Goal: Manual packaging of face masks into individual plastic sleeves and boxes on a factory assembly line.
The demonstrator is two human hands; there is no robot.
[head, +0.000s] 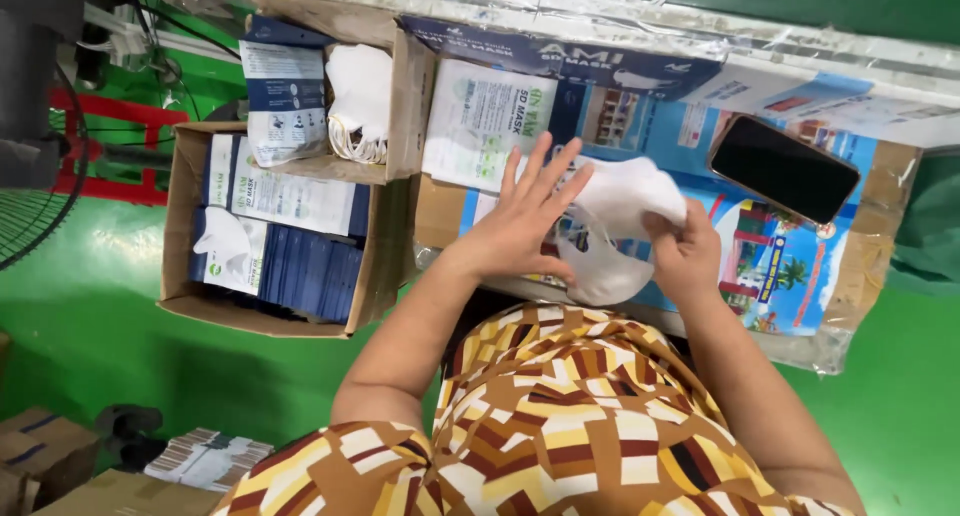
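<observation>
The person works at a desk covered with a colourful printed sheet under clear plastic. The left hand lies flat with its fingers spread wide, pressing down on a clear plastic pouch near the desk's front edge. The right hand has its grip pinched on a folded white mask, thumb and fingers closed on the mask's right end, and the mask sits at the mouth of the pouch, partly over it and just beside the left fingertips.

Judging from this, the step in hand is sliding the mask into the pouch. To do it well, the flat hand should keep the pouch from creeping while the mouth is held open, and the mask should go in folded edge first, straight, so the ear loops do not snag on the rim. A light pinch seems enough; squeezing harder would likely crease the soft fabric.

A dark phone lies face up on the desk to the right, well apart from the hands. To the left, an open cardboard box holds packed masks in blue and white packets, and a smaller box above it holds loose white masks.
</observation>
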